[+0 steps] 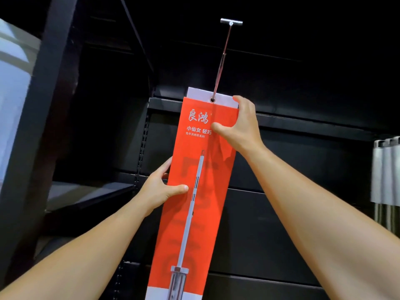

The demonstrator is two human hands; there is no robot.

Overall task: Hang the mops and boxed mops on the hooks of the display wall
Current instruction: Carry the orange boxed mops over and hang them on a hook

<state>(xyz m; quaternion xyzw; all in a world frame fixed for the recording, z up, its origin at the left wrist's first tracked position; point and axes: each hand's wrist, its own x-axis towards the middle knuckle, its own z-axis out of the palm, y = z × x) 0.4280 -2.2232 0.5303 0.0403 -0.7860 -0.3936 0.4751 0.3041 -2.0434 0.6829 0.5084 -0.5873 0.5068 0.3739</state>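
2 bare hands hold 1 boxed mop (194,191) up against the black display wall (292,131); the left hand (160,187) pinches the box's left edge about midway up, thumb across the front and fingers behind; the right hand (237,124) clasps the top right corner, thumb pressed on the red face and fingers curled over the white tab (203,95).

The metal hook (220,63) already passes through the eyelet (213,100) in that tab; its T-shaped front end (231,21) points toward the camera, so the box seems to sit partway along the rod. To finish this step well, the person should probably slide the box along the hook with the right hand guiding the tab, keep the left hand steadying the long body so it does not swing or twist, and let go only once the weight hangs from the rod; tugging sideways could tear the thin card around the hole.

The box is long, narrow and flat; its face is bright orange-red with white Chinese lettering near the top, a printed picture of a silver mop down the middle and a pale band at the bottom; it leans slightly, top to the right. Grey hanging items (387,169) show at the right edge; what they are cannot be told.
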